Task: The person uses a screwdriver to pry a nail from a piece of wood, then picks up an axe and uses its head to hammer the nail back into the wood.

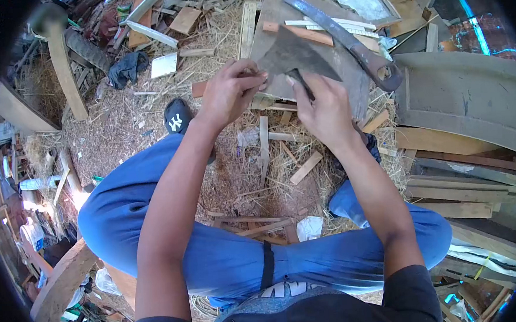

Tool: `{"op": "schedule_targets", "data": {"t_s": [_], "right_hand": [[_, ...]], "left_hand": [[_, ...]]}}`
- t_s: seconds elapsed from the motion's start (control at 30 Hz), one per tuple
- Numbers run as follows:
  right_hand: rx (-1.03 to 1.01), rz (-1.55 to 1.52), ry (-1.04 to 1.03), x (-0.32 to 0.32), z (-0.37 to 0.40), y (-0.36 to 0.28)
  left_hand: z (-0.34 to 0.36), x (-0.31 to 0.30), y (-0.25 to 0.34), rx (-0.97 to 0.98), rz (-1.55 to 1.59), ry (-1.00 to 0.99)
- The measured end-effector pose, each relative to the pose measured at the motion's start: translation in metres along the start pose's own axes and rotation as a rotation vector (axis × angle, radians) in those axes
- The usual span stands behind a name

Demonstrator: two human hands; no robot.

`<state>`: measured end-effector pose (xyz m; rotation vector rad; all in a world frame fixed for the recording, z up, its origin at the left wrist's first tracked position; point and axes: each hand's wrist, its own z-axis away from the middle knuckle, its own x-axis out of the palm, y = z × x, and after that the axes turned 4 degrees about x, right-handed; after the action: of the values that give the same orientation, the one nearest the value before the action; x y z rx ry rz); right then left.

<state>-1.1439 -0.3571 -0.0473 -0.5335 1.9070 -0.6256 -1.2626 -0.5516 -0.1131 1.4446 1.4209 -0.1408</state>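
Note:
My left hand [233,91] has its thumb and fingers closed in a pinch at the left edge of a dark, roughly triangular sheet [299,55]. Whatever lies between those fingertips is too small to make out. My right hand [325,106] is closed around a short dark strip [301,83], held over the sheet's lower edge. The sheet overlaps a grey board [262,39] and a reddish-brown wood piece [315,35]. A handsaw [332,29] with a curved blade lies on the board beyond my right hand, its handle towards the right.
Wood offcuts [307,168], straw and shavings litter the ground between my legs. At right, a grey curved panel [461,95] rests above stacked planks [455,193]. A small wood frame [149,20] and a dark cloth [127,68] lie at upper left.

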Motion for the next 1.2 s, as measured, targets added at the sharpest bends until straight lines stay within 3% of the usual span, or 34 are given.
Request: {"op": "schedule_targets", "data": {"t_s": [0.1, 0.13, 0.33, 0.47, 0.6, 0.7, 0.77, 0.83, 0.9, 1.03, 1.07, 1.2], "right_hand": [[-0.013, 0.004, 0.015, 0.007, 0.005, 0.006], [-0.016, 0.170, -0.114, 0.003, 0.003, 0.005], [-0.070, 0.013, 0.056, 0.005, 0.003, 0.006], [-0.032, 0.197, -0.094, 0.007, 0.006, 0.007], [0.056, 0.135, -0.091, 0.002, 0.003, 0.003], [0.023, 0.033, -0.007, 0.001, 0.003, 0.003], [-0.048, 0.192, -0.077, 0.009, 0.006, 0.012], [-0.036, 0.145, -0.028, 0.008, 0.000, 0.008], [-0.049, 0.023, 0.021, 0.004, 0.000, 0.003], [-0.071, 0.061, 0.049, 0.008, 0.006, 0.006], [-0.062, 0.090, -0.058, 0.007, 0.004, 0.007], [-0.034, 0.076, -0.004, 0.003, 0.001, 0.004]], "left_hand": [[0.000, 0.000, -0.001, -0.002, 0.014, 0.009], [0.000, 0.001, -0.004, 0.003, 0.008, 0.013], [0.003, 0.002, 0.000, -0.014, -0.001, 0.007], [0.002, -0.001, -0.003, -0.017, -0.026, -0.032], [0.001, 0.001, -0.002, -0.052, 0.022, -0.043], [0.001, 0.000, -0.003, -0.022, -0.026, -0.044], [0.002, 0.000, -0.005, 0.005, -0.044, -0.030], [-0.004, 0.000, -0.006, 0.034, -0.059, -0.018], [0.002, 0.003, -0.004, -0.020, -0.004, -0.005], [0.001, 0.000, -0.002, -0.037, -0.028, -0.036], [0.001, 0.001, -0.004, -0.013, -0.057, -0.046], [0.000, 0.002, -0.003, -0.048, -0.014, -0.040]]}}
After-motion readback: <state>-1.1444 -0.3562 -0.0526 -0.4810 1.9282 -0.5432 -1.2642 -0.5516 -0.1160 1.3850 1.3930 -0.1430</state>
